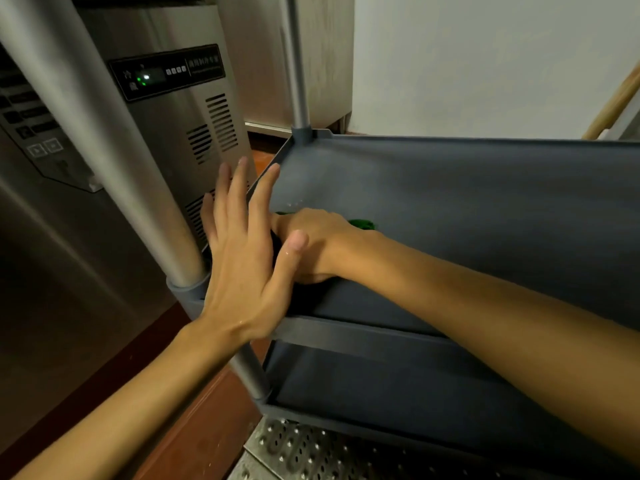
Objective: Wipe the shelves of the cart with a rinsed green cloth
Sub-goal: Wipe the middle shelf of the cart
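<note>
view: head, the only one.
cloth [362, 224]: green, bunched under my right hand [311, 244] on the grey shelf [450, 209], near its left end. Only two green edges show.
right hand: knuckles up, curled over the cloth and pressing it down. Fingertips are hidden behind my left hand [242, 258].
left hand: fingers straight and spread, holding nothing. It's over the shelf's left rim, just beside the post [104, 150]. Can't tell if it touches the rim.
drops [294, 204]: a few on the shelf just beyond my right hand. Can't tell wet from dry elsewhere.
lower shelf [381, 393]: in shadow below, no cloth on it. My guess: not wiped yet.
risk 1: hands overlap, so a stroke to the left runs my knuckles into my left palm or the rim.
risk 2: the corner by the post is tight, and a bunched cloth may skip it.
risk 3: a wet cloth pushed over the rim drips towards the machine [180, 109] close on the left.
risk 4: wheels not in view. A hard push may shift the cart unless my left hand braces it.
</note>
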{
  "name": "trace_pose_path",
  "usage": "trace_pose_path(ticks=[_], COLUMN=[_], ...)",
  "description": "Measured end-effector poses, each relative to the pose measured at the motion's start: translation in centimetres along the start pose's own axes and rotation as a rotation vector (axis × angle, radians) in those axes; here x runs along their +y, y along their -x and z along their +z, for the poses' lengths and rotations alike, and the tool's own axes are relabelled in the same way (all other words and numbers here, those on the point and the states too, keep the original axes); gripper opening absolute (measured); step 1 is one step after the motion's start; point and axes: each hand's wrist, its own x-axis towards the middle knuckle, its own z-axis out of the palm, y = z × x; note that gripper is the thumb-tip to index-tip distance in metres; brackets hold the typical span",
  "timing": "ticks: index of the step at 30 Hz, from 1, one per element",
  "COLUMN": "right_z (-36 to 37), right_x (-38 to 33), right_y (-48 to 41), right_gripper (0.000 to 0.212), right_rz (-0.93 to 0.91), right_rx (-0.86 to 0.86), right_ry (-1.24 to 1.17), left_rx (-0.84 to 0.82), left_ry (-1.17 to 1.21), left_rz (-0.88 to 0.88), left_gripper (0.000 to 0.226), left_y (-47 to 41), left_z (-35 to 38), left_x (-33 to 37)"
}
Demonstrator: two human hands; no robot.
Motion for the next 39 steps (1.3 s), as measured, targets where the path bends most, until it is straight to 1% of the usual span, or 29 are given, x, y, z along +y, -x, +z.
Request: trace_pose_path(ticks=[2, 3, 4, 7, 8, 10, 14, 19, 22, 24, 27, 28, 30, 32, 34, 35, 36, 37, 39], right_z=[-1.2, -1.8, -2.1, -2.1, -2.1, -2.4, -3.0, -3.8, -4.2, -4.5, -4.9, -4.9, -4.7, -4.9, -5.9, -6.6, -7.1, -7.3, -6.1], right_x=[-0.1, -0.1, 0.2, 2.2, 3.2, 5.1, 8.9, 13.1, 15.6, 17.3, 19.4, 20.0, 20.3, 20.0, 19.1, 18.4, 17.5, 16.4, 14.5], right_y=[2.3, 3.3, 4.0, 6.2, 7.1, 9.5, 14.6, 20.7, 24.2, 26.6, 30.0, 30.8, 31.5, 31.4, 31.6, 32.0, 32.3, 32.3, 31.2], right_gripper=[0.034, 0.037, 0.047, 0.100, 0.109, 0.117, 0.116, 0.116, 0.114, 0.112, 0.105, 0.102, 0.095, 0.095, 0.100, 0.102, 0.101, 0.098, 0.094], right_rz=[-0.016, -0.005, 0.014, 0.042, 0.056, 0.101, 0.181, 0.285, 0.318, 0.356, 0.420, 0.432, 0.441, 0.432, 0.458, 0.475, 0.498, 0.527, 0.610], right_rx=[-0.063, -0.074, -0.085, -0.146, -0.158, -0.179, -0.190, -0.164, -0.130, -0.117, -0.085, -0.065, -0.050, -0.068, -0.141, -0.172, -0.166, -0.112, 0.088], right_ry=[-0.026, -0.039, -0.054, -0.021, -0.006, -0.015, -0.050, -0.103, -0.114, -0.119, -0.150, -0.168, -0.203, -0.231, -0.273, -0.317, -0.374, -0.419, -0.401], left_rx=[-0.014, -0.034, -0.058, -0.118, -0.136, -0.175, -0.247, -0.356, -0.406, -0.446, -0.416, -0.393, -0.355, -0.367, -0.398, -0.418, -0.436, -0.449, -0.448], left_ry=[-0.001, 0.004, 0.004, -0.051, -0.064, -0.079, -0.134, -0.195, -0.182, -0.185, -0.150, -0.120, -0.039, 0.030, 0.060, 0.074, 0.098, 0.127, 0.189], left_rz=[-0.040, -0.070, -0.102, -0.149, -0.151, -0.163, -0.170, -0.153, -0.163, -0.147, -0.150, -0.166, -0.158, -0.038, 0.113, 0.159, 0.189, 0.209, 0.233], left_gripper=[0.084, 0.082, 0.081, 0.083, 0.085, 0.087, 0.079, 0.082, 0.072, 0.070, 0.060, 0.061, 0.071, 0.068, 0.061, 0.061, 0.063, 0.066, 0.068], left_y=[-0.1, -0.2, -0.3, -0.3, -0.3, -0.3, -0.4, -0.8, -0.9, -1.1, -1.1, -1.1, -1.0, -1.1, -1.4, -1.5, -1.8, -2.1, -2.8], left_z=[0.0, 0.0, 0.0, 0.0, 0.0, 0.0, -0.1, 0.1, 0.2, 0.3, 0.2, 0.1, 0.2, 0.9, 2.6, 3.8, 5.2, 6.7, 9.2], left_x=[-0.3, -0.6, -0.8, -1.1, -1.0, -0.8, -0.7, -1.8, -2.6, -3.1, -2.8, -2.1, 0.0, 3.8, 8.2, 10.2, 12.1, 13.8, 16.7])
